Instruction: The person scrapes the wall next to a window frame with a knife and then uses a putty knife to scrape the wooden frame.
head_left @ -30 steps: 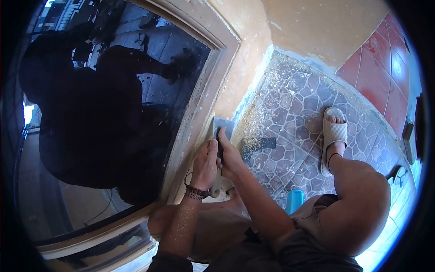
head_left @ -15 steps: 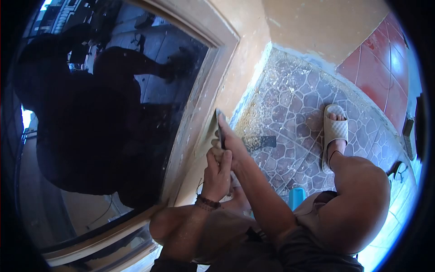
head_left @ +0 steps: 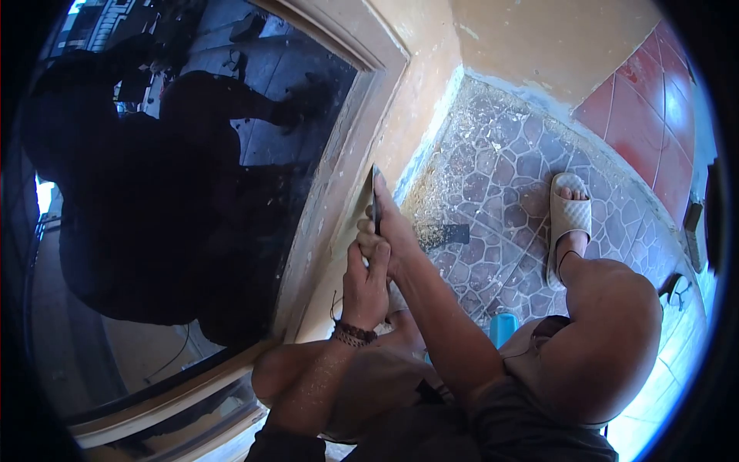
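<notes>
My right hand [head_left: 395,235] is closed around a scraper [head_left: 376,212], thumb laid along it. The tool's thin dark edge points away from me, with its tip at the tan wall [head_left: 396,138] beside the window frame. My left hand [head_left: 366,286], with beaded bracelets [head_left: 355,334] at the wrist, is closed just below and against the right hand. Its fingers wrap around the lower part of that grip, where the handle itself is hidden. Pale dust speckles my left forearm.
A wooden window frame [head_left: 327,196] with chipped paint borders dark reflective glass [head_left: 154,223] at left. Pale flakes litter the stone-patterned floor [head_left: 500,185] along the wall. A flat dark piece [head_left: 454,234] lies there. My sandaled foot [head_left: 570,219] and a light-blue object [head_left: 503,329] are at right.
Both hands and the scraper have slid a little away from me along the wall. The scraper appears turned more edge-on to my view. Both hands keep their grip.
</notes>
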`<state>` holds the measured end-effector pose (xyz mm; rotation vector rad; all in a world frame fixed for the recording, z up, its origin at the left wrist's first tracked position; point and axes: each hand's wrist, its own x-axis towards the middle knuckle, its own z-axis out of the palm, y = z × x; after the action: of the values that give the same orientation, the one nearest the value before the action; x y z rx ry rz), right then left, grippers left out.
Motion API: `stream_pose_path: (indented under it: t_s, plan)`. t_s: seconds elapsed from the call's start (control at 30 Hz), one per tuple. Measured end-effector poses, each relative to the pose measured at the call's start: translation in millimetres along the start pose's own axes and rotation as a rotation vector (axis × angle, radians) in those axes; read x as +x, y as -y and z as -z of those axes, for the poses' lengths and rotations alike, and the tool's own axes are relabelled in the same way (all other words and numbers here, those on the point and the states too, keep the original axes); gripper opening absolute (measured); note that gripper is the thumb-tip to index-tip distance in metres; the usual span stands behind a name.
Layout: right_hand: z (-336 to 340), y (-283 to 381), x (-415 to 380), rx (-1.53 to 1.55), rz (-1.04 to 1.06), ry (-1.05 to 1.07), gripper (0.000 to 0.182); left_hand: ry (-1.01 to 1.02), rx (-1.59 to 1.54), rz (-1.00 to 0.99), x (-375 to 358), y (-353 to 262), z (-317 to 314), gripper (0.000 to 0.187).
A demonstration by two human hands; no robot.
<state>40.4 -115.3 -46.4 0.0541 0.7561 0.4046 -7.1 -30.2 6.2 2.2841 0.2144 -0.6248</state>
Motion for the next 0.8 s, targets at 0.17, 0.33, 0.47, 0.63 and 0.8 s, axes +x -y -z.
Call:
stream_pose_path:
  t_s: [0.17,0.33,0.47,0.63,0.8]
  plan:
    - [6.9,-20.2,-8.7,-0.043,-0.044,-0.013,0.049,-0.05,-0.071,-0.034,-11.6,22.2,-3.8,0.046]
    - [10.3,-15.2,-3.5,-0.085,0.01,-0.011,0.05,-0.119,0.012,-0.193,2.3,42.9,-8.8,0.042]
    - [-2.5,-10.8,-1.0,-0.018,0.044,-0.04,0.05,0.007,-0.09,-0.077,1.7,6.2,5.0,0.042]
    - [2.5,-24.5,-6.6,-0.1,0.051,0.016,0.052,-0.079,-0.07,-0.188,-3.7,35.6,3.6,0.042]
    - [-4.1,-13.4,-7.7,-0.123,0.069,-0.107,0.054,-0.018,-0.1,-0.02,-1.3,22.8,5.8,0.041]
